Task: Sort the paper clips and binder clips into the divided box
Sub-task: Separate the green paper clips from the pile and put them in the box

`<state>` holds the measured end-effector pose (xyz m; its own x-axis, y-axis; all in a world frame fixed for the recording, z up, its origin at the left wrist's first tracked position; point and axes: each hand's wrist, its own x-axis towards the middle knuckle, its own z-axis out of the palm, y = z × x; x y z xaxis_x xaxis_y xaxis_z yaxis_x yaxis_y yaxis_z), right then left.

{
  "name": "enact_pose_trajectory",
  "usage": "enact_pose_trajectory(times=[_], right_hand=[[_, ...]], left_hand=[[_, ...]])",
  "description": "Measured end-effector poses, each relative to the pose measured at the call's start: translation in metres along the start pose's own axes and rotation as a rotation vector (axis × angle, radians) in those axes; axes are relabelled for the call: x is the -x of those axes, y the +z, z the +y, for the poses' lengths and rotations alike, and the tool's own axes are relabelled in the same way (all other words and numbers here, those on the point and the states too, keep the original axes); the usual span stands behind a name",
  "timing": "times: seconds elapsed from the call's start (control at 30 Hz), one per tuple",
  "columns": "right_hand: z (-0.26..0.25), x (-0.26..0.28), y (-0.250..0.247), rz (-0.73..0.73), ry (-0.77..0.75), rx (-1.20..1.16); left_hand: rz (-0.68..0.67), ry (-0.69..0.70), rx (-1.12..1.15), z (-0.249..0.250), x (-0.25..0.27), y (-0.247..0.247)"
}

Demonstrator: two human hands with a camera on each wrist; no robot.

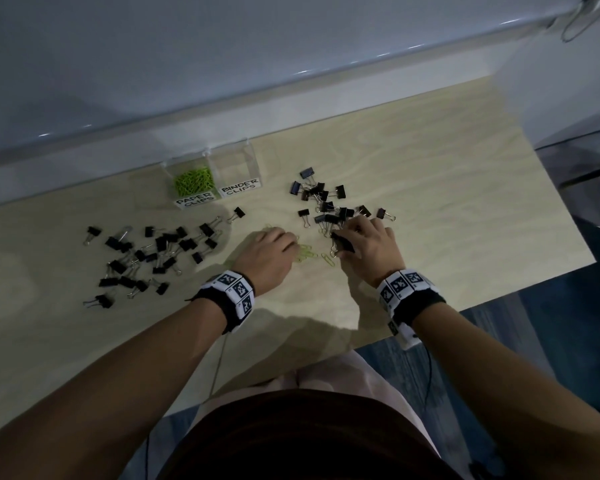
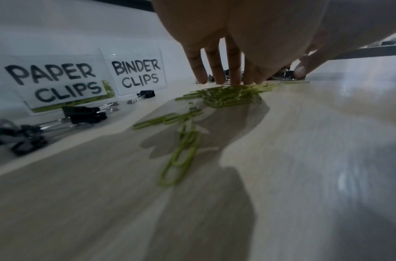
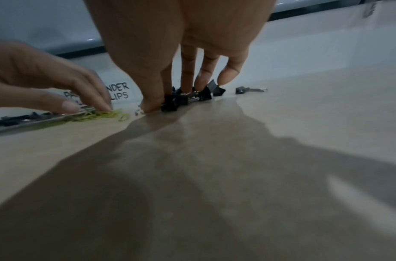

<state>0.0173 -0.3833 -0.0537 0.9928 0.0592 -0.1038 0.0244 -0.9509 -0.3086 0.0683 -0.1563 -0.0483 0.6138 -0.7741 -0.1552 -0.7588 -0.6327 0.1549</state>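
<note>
— Where are your hands right now?

— Both are down on the desk, close together. My left hand has its fingers stretched down, the tips touching a small heap of green paper clips. It isn't gripping anything; the fingers are straight.

— And the other one?

— My right hand sits just right of that heap, at the near edge of the right-hand pile of binder clips. My thumb and fingers are curled round one black binder clip, pinching it against the desk.

— Where's the divided box?

— The divided box stands at the far edge of the desk, against the wall. The compartment labelled PAPER CLIPS, on the left, has green clips in it. I see no clips in the one labelled BINDER CLIPS.

— Any other clips?

— A second scatter of black binder clips lies well to my left, and a few loose green paper clips trail back toward my wrist.
</note>
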Motion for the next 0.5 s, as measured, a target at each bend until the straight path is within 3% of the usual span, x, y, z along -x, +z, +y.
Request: enact_pose_trajectory(times=[0.13,0.27,0.37,0.5], right_hand=[[0.012,0.000,-0.002,0.035,0.057,-0.022],[0.007,-0.004,-0.002,0.095,0.015,0.033],[-0.007,-0.013,0.000,0.060,-0.018,0.164],[-0.008,-0.028,-0.001,-0.016,0.044,0.200]], left_hand=[[-0.062,-0.044,0.008,0.017,-0.017,-0.010],[-0.130,-0.089,-0.041,0.031,-0.033,-0.007],[-0.149,-0.121,-0.052,0.033,-0.033,-0.003],[-0.179,-0.126,-0.056,0.033,-0.032,-0.001]])
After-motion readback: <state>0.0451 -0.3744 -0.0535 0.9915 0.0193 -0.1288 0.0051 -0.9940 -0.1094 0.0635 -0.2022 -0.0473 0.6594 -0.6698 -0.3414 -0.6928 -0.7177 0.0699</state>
